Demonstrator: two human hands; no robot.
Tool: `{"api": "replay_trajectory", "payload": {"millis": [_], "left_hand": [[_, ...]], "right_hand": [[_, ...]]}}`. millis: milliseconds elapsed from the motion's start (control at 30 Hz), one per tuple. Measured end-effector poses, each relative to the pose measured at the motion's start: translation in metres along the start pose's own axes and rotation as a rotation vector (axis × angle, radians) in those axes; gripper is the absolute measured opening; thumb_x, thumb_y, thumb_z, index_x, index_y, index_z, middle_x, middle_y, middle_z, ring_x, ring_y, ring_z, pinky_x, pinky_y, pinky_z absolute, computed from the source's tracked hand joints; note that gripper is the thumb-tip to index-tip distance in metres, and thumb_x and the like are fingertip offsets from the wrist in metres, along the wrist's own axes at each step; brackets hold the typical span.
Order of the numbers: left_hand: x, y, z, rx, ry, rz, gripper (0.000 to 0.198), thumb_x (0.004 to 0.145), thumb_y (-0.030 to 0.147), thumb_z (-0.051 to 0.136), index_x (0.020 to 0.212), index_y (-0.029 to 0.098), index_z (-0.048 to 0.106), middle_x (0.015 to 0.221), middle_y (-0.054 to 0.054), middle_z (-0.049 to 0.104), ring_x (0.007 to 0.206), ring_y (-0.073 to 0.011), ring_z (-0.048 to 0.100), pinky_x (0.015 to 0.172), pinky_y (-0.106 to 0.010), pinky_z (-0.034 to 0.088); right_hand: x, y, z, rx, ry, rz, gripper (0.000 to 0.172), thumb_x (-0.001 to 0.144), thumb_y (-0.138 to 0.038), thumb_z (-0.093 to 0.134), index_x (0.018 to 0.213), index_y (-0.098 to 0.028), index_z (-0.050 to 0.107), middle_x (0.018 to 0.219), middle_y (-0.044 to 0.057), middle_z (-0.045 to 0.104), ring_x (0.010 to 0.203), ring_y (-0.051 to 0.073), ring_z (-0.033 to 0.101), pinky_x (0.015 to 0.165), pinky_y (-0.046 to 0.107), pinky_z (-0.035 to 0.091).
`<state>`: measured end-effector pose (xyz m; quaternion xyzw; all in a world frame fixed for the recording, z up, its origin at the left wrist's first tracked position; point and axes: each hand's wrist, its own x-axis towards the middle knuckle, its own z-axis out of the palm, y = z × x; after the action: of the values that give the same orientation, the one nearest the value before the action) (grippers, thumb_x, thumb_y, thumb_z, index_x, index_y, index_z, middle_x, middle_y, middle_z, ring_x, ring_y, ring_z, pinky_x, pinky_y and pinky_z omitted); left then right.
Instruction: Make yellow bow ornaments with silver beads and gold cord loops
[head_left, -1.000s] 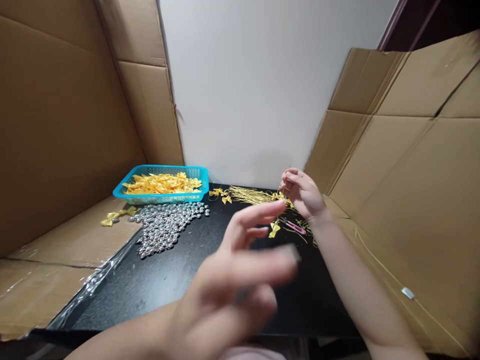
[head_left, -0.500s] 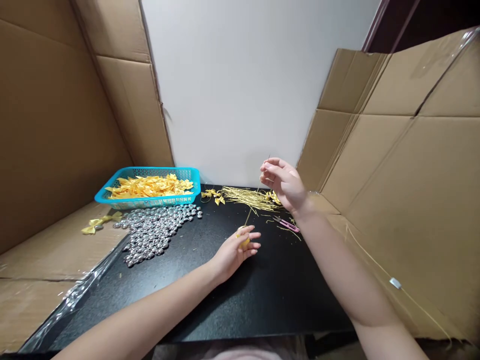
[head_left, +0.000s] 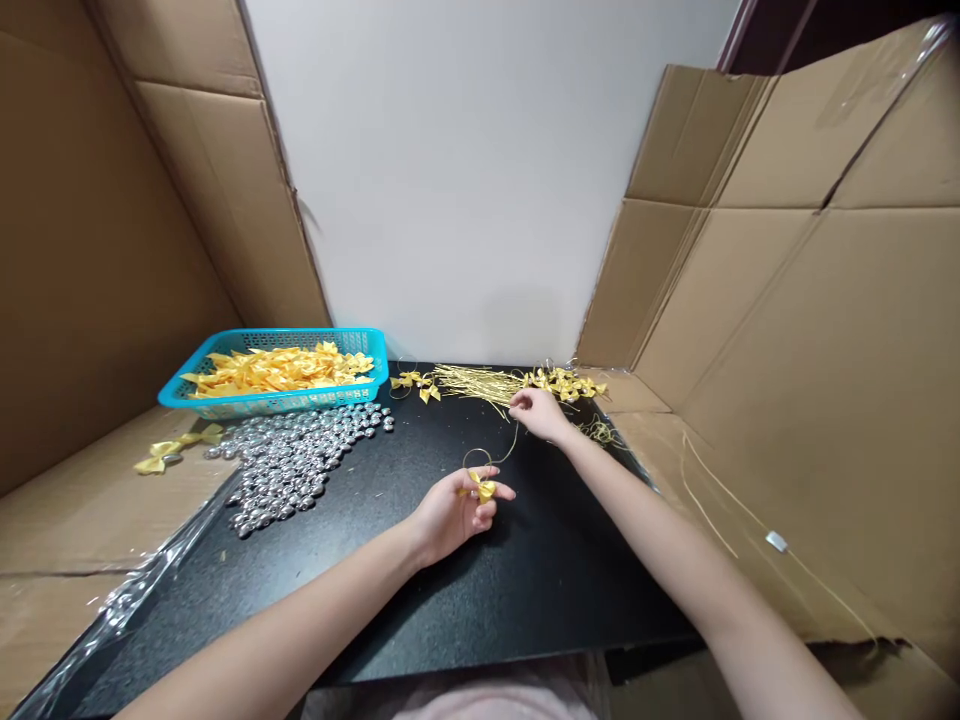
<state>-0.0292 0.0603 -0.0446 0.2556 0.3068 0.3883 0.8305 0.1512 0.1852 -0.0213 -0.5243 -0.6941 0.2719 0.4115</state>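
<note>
My left hand (head_left: 448, 518) holds a small yellow ribbon bow (head_left: 484, 488) at its fingers, above the black table. A round loop of thin gold cord (head_left: 466, 458) stands up from the bow. From there the cord runs in a slack curve to my right hand (head_left: 541, 414), whose thumb and finger pinch its far part. My right hand is just in front of a pile of gold cord lengths (head_left: 472, 383).
A blue basket (head_left: 174, 391) of yellow bows stands at the back left, with many silver beads (head_left: 289, 465) spread before it. More bows with cord loops (head_left: 566, 383) lie at the back right. Cardboard walls (head_left: 810, 330) flank the black tabletop (head_left: 420, 620).
My right hand has come down and the cord, straight before, now hangs slack. My left hand has turned, showing the bow and a loop. The pink thread snips are no longer visible.
</note>
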Motion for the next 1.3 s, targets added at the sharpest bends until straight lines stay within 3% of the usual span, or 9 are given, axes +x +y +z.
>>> {"api": "replay_trajectory", "payload": {"millis": [167, 300, 433, 600, 767, 867, 967, 1133, 1300], "left_hand": [[-0.001, 0.002, -0.003, 0.023, -0.027, -0.023, 0.030, 0.064, 0.018, 0.049, 0.093, 0.018, 0.043, 0.073, -0.008, 0.066, 0.044, -0.0101, 0.040, 0.046, -0.020, 0.027], [-0.001, 0.007, -0.003, 0.060, -0.050, -0.049, 0.024, 0.063, 0.018, 0.047, 0.087, 0.016, 0.049, 0.070, -0.009, 0.066, 0.042, -0.0096, 0.038, 0.047, -0.021, 0.029], [-0.002, 0.014, -0.003, 0.093, -0.064, -0.107, 0.011, 0.064, 0.021, 0.047, 0.072, 0.015, 0.051, 0.065, -0.013, 0.066, 0.039, -0.0083, 0.035, 0.045, -0.020, 0.027], [-0.003, 0.022, -0.003, 0.113, -0.075, -0.139, 0.020, 0.071, 0.031, 0.047, 0.067, 0.013, 0.054, 0.061, -0.012, 0.064, 0.038, -0.0071, 0.031, 0.043, -0.019, 0.024], [-0.003, 0.023, -0.005, 0.157, -0.077, -0.191, 0.033, 0.080, 0.043, 0.047, 0.065, 0.014, 0.054, 0.057, -0.010, 0.063, 0.036, -0.0069, 0.031, 0.042, -0.019, 0.023], [-0.004, 0.023, -0.004, 0.164, -0.076, -0.198, 0.045, 0.082, 0.059, 0.046, 0.067, 0.016, 0.052, 0.056, -0.008, 0.063, 0.034, -0.0062, 0.030, 0.041, -0.018, 0.021], [-0.005, 0.023, -0.002, 0.148, -0.103, -0.210, 0.061, 0.080, 0.076, 0.035, 0.071, 0.018, 0.051, 0.057, -0.009, 0.064, 0.033, -0.0050, 0.028, 0.041, -0.018, 0.018], [-0.005, 0.025, -0.004, 0.166, -0.113, -0.213, 0.070, 0.078, 0.082, 0.025, 0.077, 0.018, 0.053, 0.057, -0.007, 0.062, 0.032, -0.0036, 0.023, 0.039, -0.017, 0.015], [-0.003, 0.025, -0.008, 0.257, -0.115, -0.236, 0.076, 0.073, 0.086, 0.023, 0.081, 0.017, 0.055, 0.056, -0.007, 0.062, 0.032, -0.0034, 0.021, 0.037, -0.017, 0.016]], "right_hand": [[-0.041, -0.004, 0.006, -0.101, -0.005, -0.152, 0.022, 0.068, -0.008, 0.066, 0.086, -0.020, 0.067, 0.095, 0.006, 0.065, 0.096, 0.023, 0.056, 0.090, 0.044, 0.041], [-0.075, -0.022, 0.010, -0.052, -0.216, -0.401, 0.003, 0.075, -0.020, 0.070, 0.075, -0.023, 0.070, 0.085, 0.003, 0.065, 0.087, 0.019, 0.056, 0.085, 0.038, 0.044], [-0.091, -0.029, 0.018, 0.035, -0.230, -0.547, 0.002, 0.078, -0.025, 0.070, 0.078, -0.023, 0.071, 0.081, 0.003, 0.064, 0.081, 0.019, 0.054, 0.078, 0.036, 0.045], [-0.096, -0.027, 0.022, -0.019, -0.176, -0.589, 0.006, 0.082, -0.024, 0.064, 0.080, -0.025, 0.070, 0.085, 0.003, 0.064, 0.085, 0.020, 0.054, 0.082, 0.040, 0.043], [-0.100, -0.027, 0.025, -0.060, -0.155, -0.560, 0.008, 0.077, -0.028, 0.071, 0.084, -0.026, 0.069, 0.090, 0.004, 0.062, 0.087, 0.021, 0.053, 0.083, 0.041, 0.043], [-0.101, -0.028, 0.028, -0.004, -0.131, -0.557, 0.022, 0.073, -0.027, 0.074, 0.095, -0.026, 0.069, 0.108, 0.006, 0.060, 0.101, 0.024, 0.052, 0.093, 0.044, 0.043], [-0.101, -0.027, 0.031, 0.155, -0.166, -0.568, 0.024, 0.077, -0.025, 0.071, 0.101, -0.027, 0.069, 0.115, 0.007, 0.064, 0.114, 0.024, 0.052, 0.102, 0.045, 0.039], [-0.101, -0.027, 0.034, 0.211, -0.193, -0.466, 0.016, 0.078, -0.022, 0.068, 0.094, -0.025, 0.071, 0.111, 0.007, 0.068, 0.106, 0.022, 0.058, 0.092, 0.042, 0.048], [-0.104, -0.033, 0.033, 0.179, -0.227, -0.489, 0.017, 0.078, -0.016, 0.065, 0.093, -0.023, 0.070, 0.115, 0.007, 0.067, 0.107, 0.022, 0.057, 0.081, 0.037, 0.052]]}}
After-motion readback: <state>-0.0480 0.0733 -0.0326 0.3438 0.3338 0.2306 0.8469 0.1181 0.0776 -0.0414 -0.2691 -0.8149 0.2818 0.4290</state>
